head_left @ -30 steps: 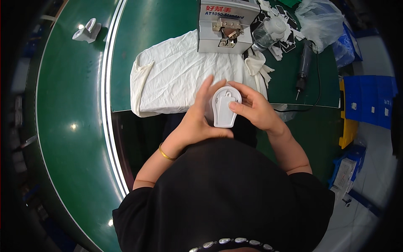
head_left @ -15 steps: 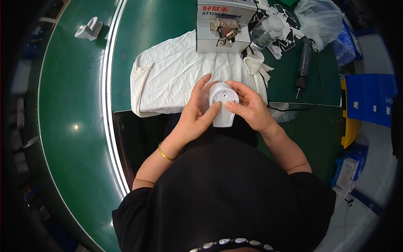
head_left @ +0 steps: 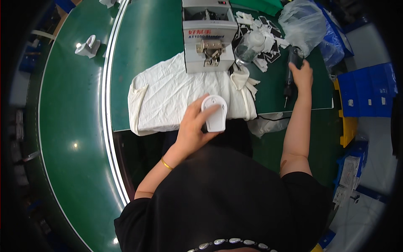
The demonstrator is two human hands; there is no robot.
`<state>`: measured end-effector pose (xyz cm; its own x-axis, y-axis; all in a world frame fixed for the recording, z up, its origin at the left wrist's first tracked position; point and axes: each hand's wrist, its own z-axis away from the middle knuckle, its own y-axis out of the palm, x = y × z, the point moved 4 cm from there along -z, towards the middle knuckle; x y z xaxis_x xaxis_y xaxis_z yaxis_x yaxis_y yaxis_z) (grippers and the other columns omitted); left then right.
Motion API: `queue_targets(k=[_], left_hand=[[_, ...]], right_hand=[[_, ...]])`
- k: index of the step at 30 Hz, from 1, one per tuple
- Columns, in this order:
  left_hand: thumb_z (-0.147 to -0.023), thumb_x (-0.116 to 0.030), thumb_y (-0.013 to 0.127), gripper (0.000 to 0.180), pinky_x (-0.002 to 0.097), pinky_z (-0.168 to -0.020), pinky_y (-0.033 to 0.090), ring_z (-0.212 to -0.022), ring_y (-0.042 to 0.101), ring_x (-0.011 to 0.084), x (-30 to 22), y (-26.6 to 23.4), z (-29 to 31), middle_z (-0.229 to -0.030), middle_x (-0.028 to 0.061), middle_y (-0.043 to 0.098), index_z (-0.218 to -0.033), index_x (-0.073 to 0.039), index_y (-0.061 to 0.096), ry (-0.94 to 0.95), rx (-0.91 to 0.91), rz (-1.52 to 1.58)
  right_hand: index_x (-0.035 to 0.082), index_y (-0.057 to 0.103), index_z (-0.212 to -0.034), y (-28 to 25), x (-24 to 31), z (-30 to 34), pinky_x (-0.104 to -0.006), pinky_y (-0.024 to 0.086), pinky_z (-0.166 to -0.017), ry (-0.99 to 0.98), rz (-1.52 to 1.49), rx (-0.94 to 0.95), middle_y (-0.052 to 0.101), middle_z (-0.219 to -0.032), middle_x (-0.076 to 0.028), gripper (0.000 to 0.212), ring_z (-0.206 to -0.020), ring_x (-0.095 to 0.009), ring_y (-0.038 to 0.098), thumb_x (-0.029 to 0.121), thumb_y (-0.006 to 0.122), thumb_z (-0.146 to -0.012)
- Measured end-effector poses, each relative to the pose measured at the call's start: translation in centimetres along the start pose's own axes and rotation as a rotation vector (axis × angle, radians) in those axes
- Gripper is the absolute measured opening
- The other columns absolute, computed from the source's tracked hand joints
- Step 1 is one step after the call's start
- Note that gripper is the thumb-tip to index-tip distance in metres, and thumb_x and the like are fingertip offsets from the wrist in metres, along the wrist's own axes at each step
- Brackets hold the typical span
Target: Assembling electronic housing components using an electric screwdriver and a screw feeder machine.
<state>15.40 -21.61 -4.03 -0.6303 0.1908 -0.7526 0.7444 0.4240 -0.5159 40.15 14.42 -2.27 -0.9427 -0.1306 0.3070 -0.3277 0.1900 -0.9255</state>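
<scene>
My left hand [head_left: 194, 126] is closed round a white plastic housing [head_left: 215, 122], rounded at the top and narrower below, held over the near edge of the cloth. Its open, recessed side faces up, and a finger reaches into the recess. Away to the right, my right hand [head_left: 303, 75] has its thumb and fingers round the upper body of a dark electric screwdriver [head_left: 288, 82]. The screwdriver's bit points toward me, near the table's front edge. Part of its body is hidden under my hand.
A white cloth pad [head_left: 163, 98] lies before me, with a grey screw-feeding machine [head_left: 208, 46] behind it. Right of that are a clear jar [head_left: 246, 52] and a pile of white and black parts [head_left: 268, 38]. White parts [head_left: 88, 47] sit on the green belt [head_left: 75, 126]. Blue bins [head_left: 365, 90] stand right.
My right hand has let go of the white housing and moved right onto the electric screwdriver. My left hand keeps the housing alone. A further white part shows on the belt; the view has shifted.
</scene>
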Motion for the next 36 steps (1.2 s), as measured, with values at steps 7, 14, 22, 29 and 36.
queue_targets(k=[7,14,22,29,36], left_hand=[[-0.054,-0.007,0.086,0.077,0.0469,-0.101,0.044,-0.123,0.051,0.0412,-0.4,0.3,0.1,-0.136,0.0210,0.050,-0.126,-0.021,0.064,0.076,0.011,-0.064],[-0.062,-0.023,0.088,0.068,0.0452,-0.100,0.044,-0.125,0.048,0.0405,-0.5,0.0,0.0,-0.139,0.0212,0.048,-0.126,-0.021,0.065,0.082,0.028,-0.092],[-0.063,-0.028,0.087,0.066,0.0427,-0.097,0.044,-0.121,0.052,0.0372,0.3,0.4,0.2,-0.134,0.0196,0.051,-0.125,-0.024,0.065,0.127,-0.006,-0.044],[-0.059,-0.023,0.090,0.069,0.0432,-0.096,0.046,-0.119,0.053,0.0387,0.6,0.3,0.6,-0.135,0.0190,0.052,-0.123,-0.025,0.066,0.112,-0.033,-0.007],[-0.058,-0.022,0.090,0.067,0.0420,-0.097,0.046,-0.120,0.052,0.0375,0.1,0.2,0.4,-0.134,0.0171,0.051,-0.121,-0.026,0.068,0.100,-0.022,-0.051]], right_hand=[[-0.001,0.062,-0.110,5.3,-2.6,0.2,-0.0296,0.047,-0.054,0.194,-0.990,0.452,0.064,-0.094,-0.010,0.049,-0.063,-0.017,0.060,0.038,0.073,-0.082],[0.011,0.049,-0.128,-5.0,12.7,7.0,-0.0344,0.047,-0.078,-0.133,-2.215,0.691,0.047,-0.093,-0.010,0.046,-0.073,-0.018,0.049,0.015,0.066,-0.085],[0.005,0.043,-0.126,-6.9,26.3,8.6,-0.0385,0.053,-0.074,-0.659,-1.691,0.299,0.060,-0.085,-0.010,0.045,-0.072,-0.020,0.061,-0.005,0.063,-0.087],[0.001,0.043,-0.128,-8.5,29.6,11.3,-0.0353,0.053,-0.072,-0.721,-1.570,0.547,0.060,-0.081,-0.008,0.047,-0.072,-0.018,0.063,-0.003,0.063,-0.086],[-0.001,0.047,-0.118,-6.8,29.5,10.0,-0.0297,0.053,-0.070,-0.718,-1.495,0.438,0.065,-0.081,-0.006,0.044,-0.072,-0.013,0.064,0.005,0.072,-0.082]])
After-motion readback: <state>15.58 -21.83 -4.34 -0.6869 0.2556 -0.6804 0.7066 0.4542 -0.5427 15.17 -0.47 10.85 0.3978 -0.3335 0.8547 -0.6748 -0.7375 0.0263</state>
